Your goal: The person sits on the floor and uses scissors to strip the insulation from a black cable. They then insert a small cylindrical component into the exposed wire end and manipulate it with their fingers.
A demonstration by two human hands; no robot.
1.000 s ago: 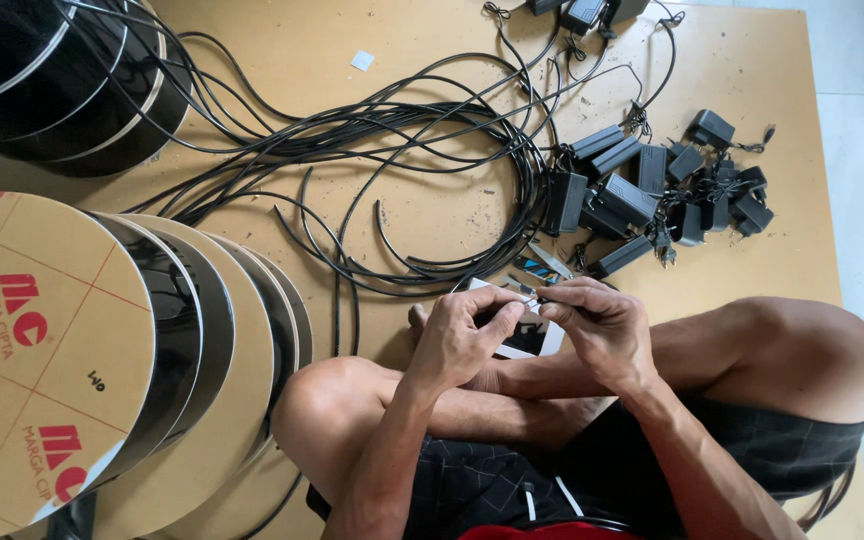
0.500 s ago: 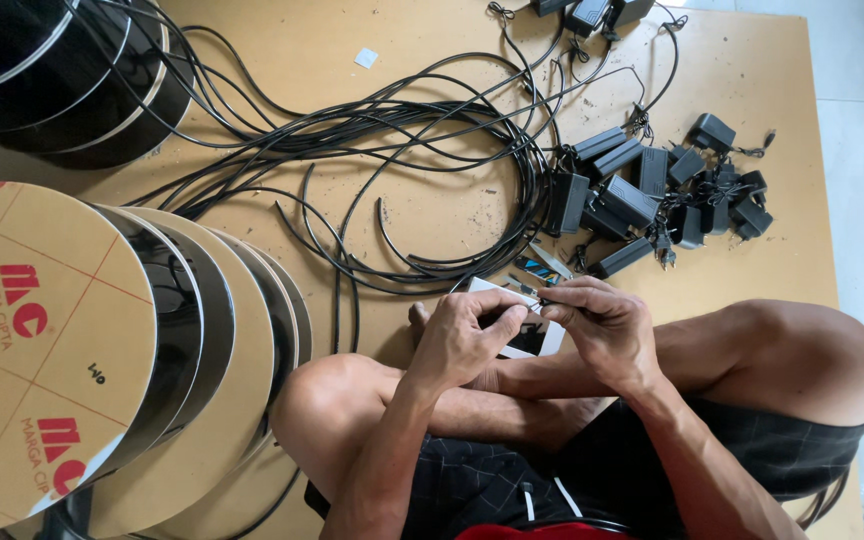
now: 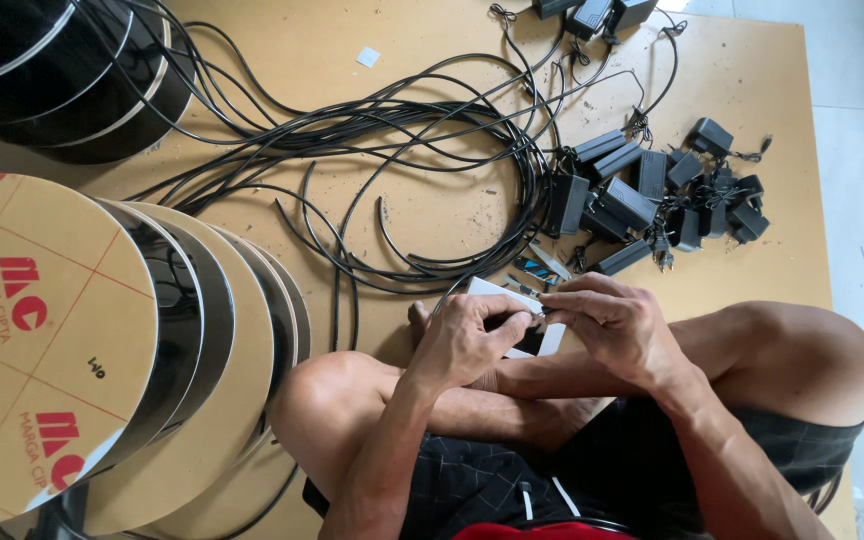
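Observation:
I sit cross-legged on a wooden board (image 3: 432, 40). My left hand (image 3: 467, 340) and my right hand (image 3: 607, 325) meet just above my shins, fingertips pinched together on a thin black cable end (image 3: 524, 318). Under the hands lies a small white frame-like piece (image 3: 550, 340) with a dark centre. The fingers hide what the cable end looks like. A small knife-like tool (image 3: 534, 268) lies on the board just beyond my hands.
Loose black cables (image 3: 402, 140) loop across the board ahead. A pile of black power adapters (image 3: 652, 190) lies at the right. Several large cable reels (image 3: 102, 340) with cardboard faces stand at my left, more reels (image 3: 52, 70) at the top left.
Both hands stay pinched together at the same spot; only the fingers shift slightly. Nothing else has moved.

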